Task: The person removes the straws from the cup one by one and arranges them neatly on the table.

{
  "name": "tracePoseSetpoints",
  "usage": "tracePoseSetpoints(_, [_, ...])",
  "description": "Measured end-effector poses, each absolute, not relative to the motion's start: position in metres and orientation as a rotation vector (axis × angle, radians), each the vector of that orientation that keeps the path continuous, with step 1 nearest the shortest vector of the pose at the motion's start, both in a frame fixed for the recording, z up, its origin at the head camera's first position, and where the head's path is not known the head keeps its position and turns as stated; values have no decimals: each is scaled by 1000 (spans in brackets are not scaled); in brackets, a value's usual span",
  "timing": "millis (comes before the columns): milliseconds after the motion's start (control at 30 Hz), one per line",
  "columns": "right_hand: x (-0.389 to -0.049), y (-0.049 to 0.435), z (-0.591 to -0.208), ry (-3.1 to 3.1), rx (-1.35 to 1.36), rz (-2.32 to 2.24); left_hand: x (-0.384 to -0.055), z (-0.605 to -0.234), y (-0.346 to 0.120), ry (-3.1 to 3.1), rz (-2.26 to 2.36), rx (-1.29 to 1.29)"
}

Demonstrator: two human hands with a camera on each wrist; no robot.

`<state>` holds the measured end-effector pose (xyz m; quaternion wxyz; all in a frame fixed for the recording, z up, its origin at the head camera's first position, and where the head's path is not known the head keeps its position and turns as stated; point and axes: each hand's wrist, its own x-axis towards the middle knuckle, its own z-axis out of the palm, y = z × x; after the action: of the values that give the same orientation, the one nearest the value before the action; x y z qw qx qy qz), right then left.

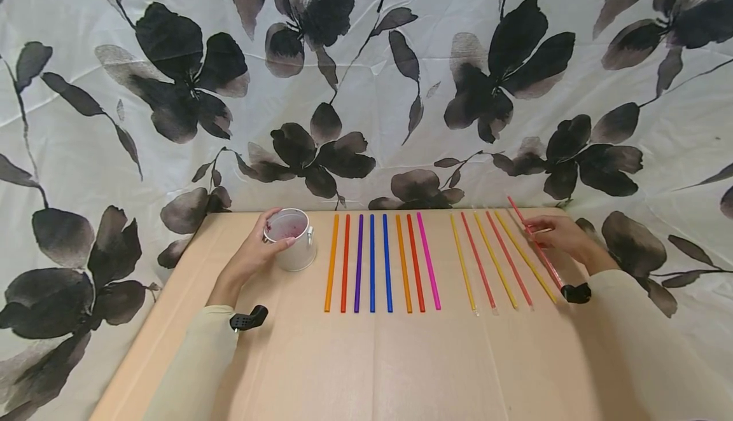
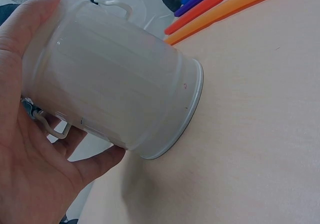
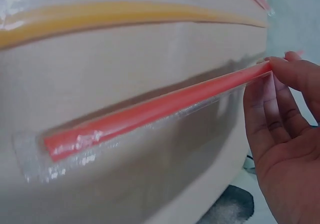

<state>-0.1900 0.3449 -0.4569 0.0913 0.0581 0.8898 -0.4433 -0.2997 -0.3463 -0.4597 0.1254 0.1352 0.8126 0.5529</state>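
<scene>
My left hand (image 1: 254, 252) grips a small white pail (image 1: 297, 257) at the table's back left, thumb over its rim and fingers around the far side. Reddish marks show inside the pail, and small handle loops (image 2: 117, 5) stick out from its sides. At the right, my right hand (image 1: 552, 235) pinches a red straw (image 3: 150, 108) in a clear wrapper between thumb and fingers. This straw slants, its far end over the table's back edge. Beside it lies a yellow wrapped straw (image 1: 525, 255), the end one of a row of several yellow and red wrapped straws.
Between the pail and the wrapped straws, several unwrapped straws lie side by side: orange (image 1: 331, 262), red (image 1: 345, 262), purple (image 1: 359, 262), blue (image 1: 373, 262) and pink (image 1: 428, 259) among them. A floral cloth (image 1: 401, 116) hangs behind the wooden table (image 1: 355, 370).
</scene>
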Motion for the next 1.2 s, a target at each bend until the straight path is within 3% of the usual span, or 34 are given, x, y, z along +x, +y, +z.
tracePoseSetpoints(1200, [-194, 348, -467, 2783, 118, -980, -299, -462, -345, 2374, 1611, 400])
